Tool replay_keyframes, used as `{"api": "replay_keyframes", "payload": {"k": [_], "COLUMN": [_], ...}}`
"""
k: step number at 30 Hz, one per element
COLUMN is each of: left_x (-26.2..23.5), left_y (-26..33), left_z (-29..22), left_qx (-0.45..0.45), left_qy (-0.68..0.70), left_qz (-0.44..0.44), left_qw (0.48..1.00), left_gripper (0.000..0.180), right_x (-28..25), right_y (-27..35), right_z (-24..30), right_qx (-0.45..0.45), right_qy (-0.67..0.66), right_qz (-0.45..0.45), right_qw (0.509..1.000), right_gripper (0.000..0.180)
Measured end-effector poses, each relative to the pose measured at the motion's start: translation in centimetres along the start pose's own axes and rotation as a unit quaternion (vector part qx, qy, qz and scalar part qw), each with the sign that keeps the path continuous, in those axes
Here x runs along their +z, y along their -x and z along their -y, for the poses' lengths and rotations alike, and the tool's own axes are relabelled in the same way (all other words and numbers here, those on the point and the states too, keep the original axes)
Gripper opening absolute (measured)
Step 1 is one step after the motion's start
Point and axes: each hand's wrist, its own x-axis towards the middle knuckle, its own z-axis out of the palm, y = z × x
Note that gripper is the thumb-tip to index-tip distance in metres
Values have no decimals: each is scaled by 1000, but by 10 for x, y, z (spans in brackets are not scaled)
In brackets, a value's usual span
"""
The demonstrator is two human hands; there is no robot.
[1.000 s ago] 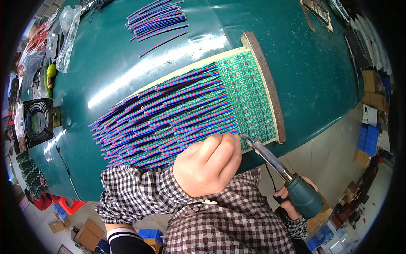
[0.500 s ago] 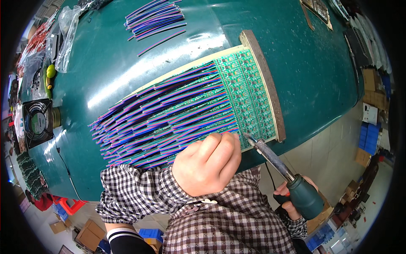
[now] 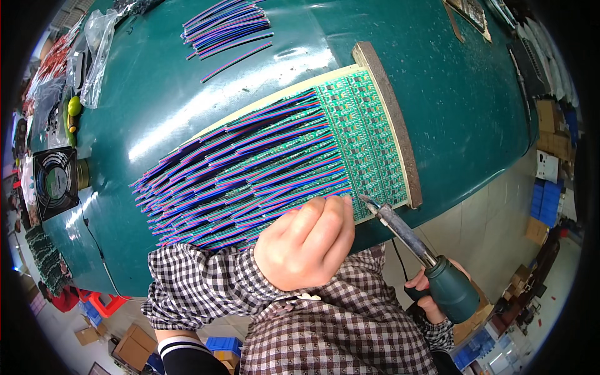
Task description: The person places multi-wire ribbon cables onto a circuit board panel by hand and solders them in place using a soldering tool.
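Observation:
My left hand is closed in a pinch at the lower edge of a panel of green circuit boards. Its fingertips seem to grip a short multicolour ribbon wire, mostly hidden by the fingers. Rows of the same ribbon wires fan out leftward from the boards. My right hand is wrapped round the dark green handle of a soldering iron. The iron's tip points up and left, at the boards just right of my left fingertips; whether it touches cannot be made out. A brown bar borders the panel's right side.
More loose ribbon wires lie on the green table at the far side. A small black fan stands at the left edge, near plastic bags. Blue bins and cartons stand on the floor to the right.
The picture has shifted very slightly. Both hands and the soldering iron keep nearly the same place over the boards, with the iron's tip a touch higher.

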Motion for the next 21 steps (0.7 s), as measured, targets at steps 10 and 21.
{"api": "replay_keyframes", "payload": {"k": [10, 21], "left_x": [4, 4], "left_y": [1, 1], "left_z": [0, -1], "left_qx": [27, 27], "left_qy": [-27, -33], "left_qz": [-10, -8], "left_qw": [999, 999], "left_gripper": [22, 20], "right_x": [0, -1], "right_y": [0, 2], "right_z": [-1, -5], "right_qx": [0, 5], "right_qy": [-32, -25], "right_qz": [8, 10], "right_qw": [999, 1000], "right_gripper": [49, 50]}}
